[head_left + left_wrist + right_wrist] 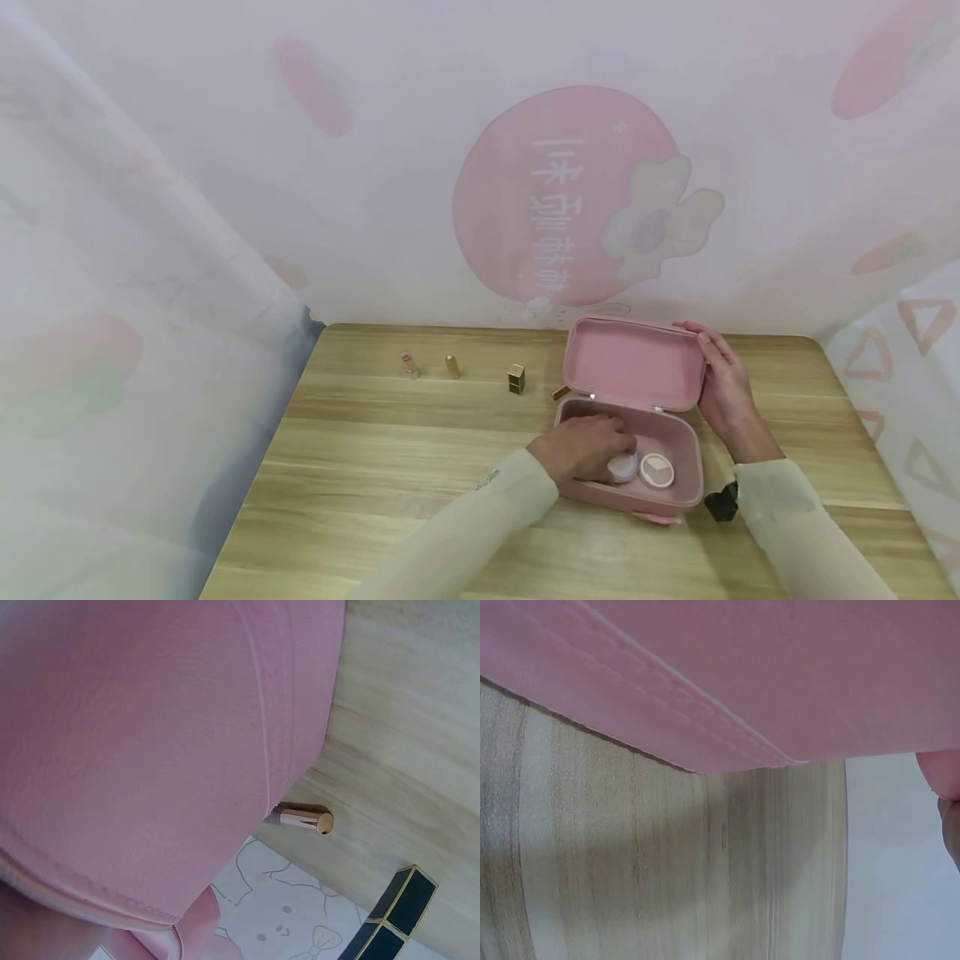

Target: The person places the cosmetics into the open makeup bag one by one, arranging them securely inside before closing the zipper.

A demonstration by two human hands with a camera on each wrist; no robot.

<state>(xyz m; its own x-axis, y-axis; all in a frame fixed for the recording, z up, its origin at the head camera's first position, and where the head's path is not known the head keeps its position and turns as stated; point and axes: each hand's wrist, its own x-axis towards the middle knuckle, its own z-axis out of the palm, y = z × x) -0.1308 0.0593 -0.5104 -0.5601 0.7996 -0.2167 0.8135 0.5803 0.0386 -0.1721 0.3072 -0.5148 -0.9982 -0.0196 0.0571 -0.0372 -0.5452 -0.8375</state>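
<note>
A pink zip makeup case [630, 500] stands on the table with its lid [637, 362] raised. My left hand [588, 446] reaches into the base; its fingertips and anything under them are hidden. Beside those fingers lies a round pale compact [622, 468], and right of it a round palette [657, 471] with a divided face. My right hand [727, 392] holds the lid's right edge, thumb toward the inner side. Partly behind the case lies a rose-gold lipstick tube [304, 819]. A black-and-gold lipstick [394, 911] stands farther left.
Toward the table's back left are an uncapped lipstick [408, 365] and a gold cap [452, 367]. A small black object [722, 502] sits by the right sleeve. Printed cloth [375, 208] hangs behind the wooden table [390, 450].
</note>
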